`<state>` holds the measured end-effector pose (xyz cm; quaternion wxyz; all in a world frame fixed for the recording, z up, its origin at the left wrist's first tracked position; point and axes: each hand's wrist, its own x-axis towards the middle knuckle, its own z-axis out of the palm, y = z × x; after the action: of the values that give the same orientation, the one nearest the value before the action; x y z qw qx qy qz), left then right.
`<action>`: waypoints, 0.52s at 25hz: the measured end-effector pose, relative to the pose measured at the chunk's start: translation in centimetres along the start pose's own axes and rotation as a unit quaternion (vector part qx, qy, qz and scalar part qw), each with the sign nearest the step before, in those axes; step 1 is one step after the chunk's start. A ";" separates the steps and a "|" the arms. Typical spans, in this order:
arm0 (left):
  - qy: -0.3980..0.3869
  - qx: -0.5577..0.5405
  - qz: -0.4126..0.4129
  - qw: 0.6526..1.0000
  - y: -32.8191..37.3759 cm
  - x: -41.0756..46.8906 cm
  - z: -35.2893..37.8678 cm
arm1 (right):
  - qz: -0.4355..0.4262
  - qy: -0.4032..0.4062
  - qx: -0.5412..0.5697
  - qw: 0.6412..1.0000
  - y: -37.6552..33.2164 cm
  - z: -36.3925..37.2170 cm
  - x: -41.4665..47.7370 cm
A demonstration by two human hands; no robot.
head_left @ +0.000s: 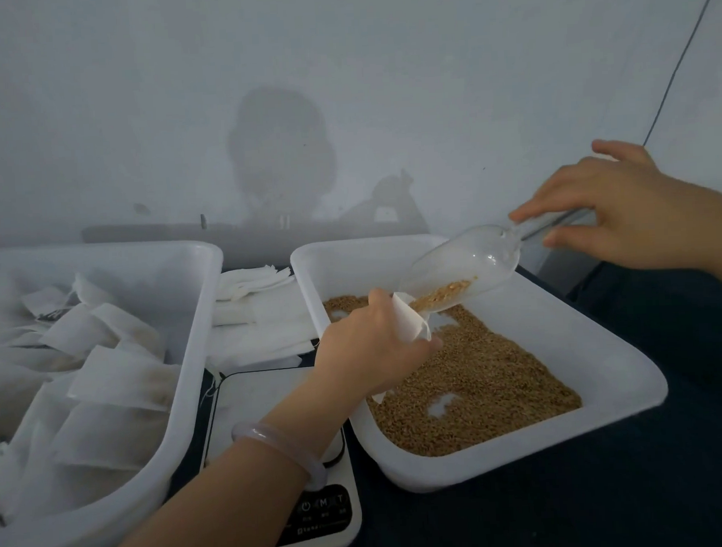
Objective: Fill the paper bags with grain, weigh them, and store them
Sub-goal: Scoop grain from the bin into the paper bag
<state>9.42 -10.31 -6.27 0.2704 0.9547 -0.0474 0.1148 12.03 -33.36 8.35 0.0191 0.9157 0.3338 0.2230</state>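
Filling step in progress. The left hand (371, 350) grips the paper bag (410, 323), mouth up, above the grain (481, 371) in the tray (597, 344). The right hand (611, 214) pinches the handle of the tilted scoop (467, 263), whose lip meets the bag's mouth. Judged next: finish the pour steadily, then weigh on the scale (257, 404). The bin (197, 336) at left holds bags (118, 382).
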 end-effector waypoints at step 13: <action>0.038 -0.074 -0.008 0.997 -0.3 0.1 0.4 | 0.089 -0.268 -0.091 0.955 5.1 4.9 -3.3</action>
<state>9.68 -10.29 -6.73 0.3427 0.9275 -0.0375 0.1448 14.95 -38.79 3.61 0.1710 0.9621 0.2124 -0.0005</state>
